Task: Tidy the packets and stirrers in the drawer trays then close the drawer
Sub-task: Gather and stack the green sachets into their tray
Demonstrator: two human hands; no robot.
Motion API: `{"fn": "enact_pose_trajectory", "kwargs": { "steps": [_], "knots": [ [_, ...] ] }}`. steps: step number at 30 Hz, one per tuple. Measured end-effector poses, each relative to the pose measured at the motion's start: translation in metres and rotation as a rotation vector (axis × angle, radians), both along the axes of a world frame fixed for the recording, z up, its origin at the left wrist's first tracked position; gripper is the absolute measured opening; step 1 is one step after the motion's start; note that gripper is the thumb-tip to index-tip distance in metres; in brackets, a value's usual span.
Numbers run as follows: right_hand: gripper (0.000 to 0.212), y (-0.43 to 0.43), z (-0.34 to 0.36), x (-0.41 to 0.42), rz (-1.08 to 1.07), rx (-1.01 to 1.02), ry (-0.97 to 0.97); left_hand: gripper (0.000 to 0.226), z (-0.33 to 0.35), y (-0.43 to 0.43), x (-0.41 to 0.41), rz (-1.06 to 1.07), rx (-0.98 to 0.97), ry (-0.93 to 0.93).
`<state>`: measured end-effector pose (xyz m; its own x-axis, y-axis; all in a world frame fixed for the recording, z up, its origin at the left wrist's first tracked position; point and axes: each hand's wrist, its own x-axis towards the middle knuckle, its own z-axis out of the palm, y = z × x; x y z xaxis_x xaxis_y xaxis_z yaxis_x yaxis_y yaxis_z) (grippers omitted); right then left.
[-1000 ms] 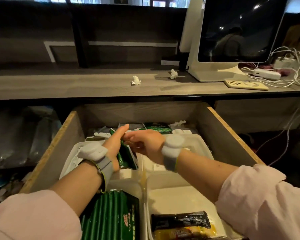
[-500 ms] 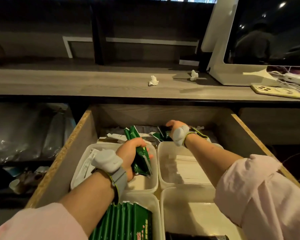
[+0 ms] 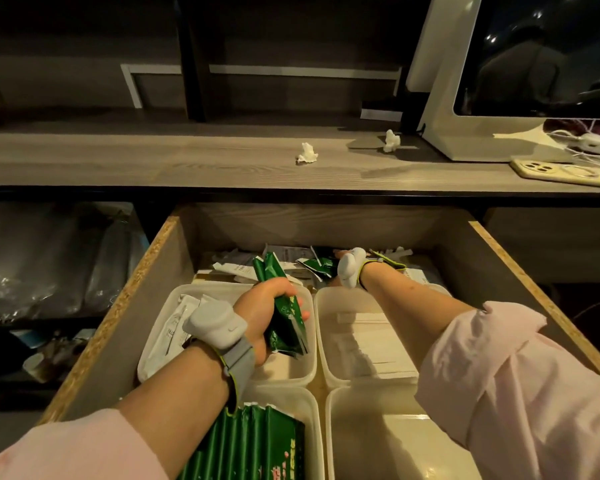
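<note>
From the head camera I look down into the open chipboard drawer (image 3: 309,226), which fills the lower half of the view. My left hand (image 3: 262,310) is curled tight around a bundle of glossy green foil packets (image 3: 286,329), held upright over the translucent white plastic tray at ten o'clock in the drawer (image 3: 187,289). That tray also holds flat white paper sachets (image 3: 174,327). My right hand (image 3: 341,254) reaches to the back of the drawer at twelve o'clock, into a loose litter of green and white packets (image 3: 317,265). Its grey wrist band hides the fingers, so I cannot tell whether it grips anything. The matching tray at two o'clock (image 3: 321,327) holds pale flat stirrers (image 3: 378,344) lying side by side. At seven o'clock a third tray (image 3: 314,427) carries a neat stack of green packets (image 3: 253,445). On the grey wooden counter (image 3: 153,161) above the drawer, two crumpled white tissues (image 3: 306,154) lie near a white monitor stand (image 3: 444,98).
</note>
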<state>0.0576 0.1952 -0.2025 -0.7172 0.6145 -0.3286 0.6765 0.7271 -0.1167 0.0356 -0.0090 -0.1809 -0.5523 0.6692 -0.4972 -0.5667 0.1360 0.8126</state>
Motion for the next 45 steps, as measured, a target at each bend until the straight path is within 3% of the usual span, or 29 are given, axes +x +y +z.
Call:
{"fn": "enact_pose_trajectory", "kwargs": {
  "steps": [5,9,12,14,15,19,21,27,30,32,35,38,40,42,45],
  "knots": [
    [0.044,0.016,-0.011,0.004,-0.073,-0.027,0.078,0.039,0.001,0.000,0.004,-0.045,-0.006,0.019],
    [0.013,0.025,-0.017,0.005,-0.116,0.058,0.126,0.012,0.009,-0.002,0.004,0.015,0.009,-0.019],
    [0.028,0.027,-0.022,0.004,-0.113,0.068,0.157,0.012,0.011,-0.003,0.004,0.010,0.016,-0.021],
    [0.014,0.027,-0.019,0.003,-0.061,0.044,0.152,0.014,0.012,-0.003,0.004,0.004,0.011,-0.015],
    [0.016,0.028,-0.020,0.002,-0.033,0.003,0.153,0.013,0.013,-0.003,0.005,0.004,0.002,-0.013],
    [0.075,0.027,-0.026,-0.004,0.006,-0.086,0.147,0.010,0.013,-0.002,0.003,0.019,-0.008,-0.008],
    [0.086,0.027,-0.029,-0.009,0.044,-0.072,0.151,0.009,0.011,-0.003,0.001,0.022,0.001,-0.009],
    [0.040,0.024,-0.023,-0.012,0.019,0.016,0.141,0.010,0.007,-0.003,-0.004,0.031,0.007,-0.017],
    [0.028,0.018,-0.011,-0.001,-0.014,0.172,0.289,0.012,0.006,-0.003,-0.007,0.036,0.020,-0.001],
    [0.027,0.010,0.005,0.008,-0.044,0.196,0.493,0.013,0.006,-0.002,-0.008,0.051,0.016,0.019],
    [0.019,-0.010,0.033,0.016,-0.105,-0.090,0.872,0.011,0.007,-0.002,-0.014,0.103,0.014,0.053],
    [0.012,-0.034,0.055,0.025,-0.149,-0.699,1.090,0.013,0.007,-0.003,-0.026,0.186,0.008,0.126],
    [0.016,-0.046,0.063,0.030,-0.176,-0.951,1.075,0.023,0.006,-0.005,-0.035,0.278,0.002,0.207],
    [0.017,-0.055,0.064,0.035,-0.227,-1.105,1.004,0.047,0.009,-0.009,-0.041,0.372,-0.023,0.283],
    [0.020,-0.064,0.060,0.042,-0.294,-1.297,0.898,0.070,0.015,-0.016,-0.043,0.296,0.027,0.208]
  ]
}}
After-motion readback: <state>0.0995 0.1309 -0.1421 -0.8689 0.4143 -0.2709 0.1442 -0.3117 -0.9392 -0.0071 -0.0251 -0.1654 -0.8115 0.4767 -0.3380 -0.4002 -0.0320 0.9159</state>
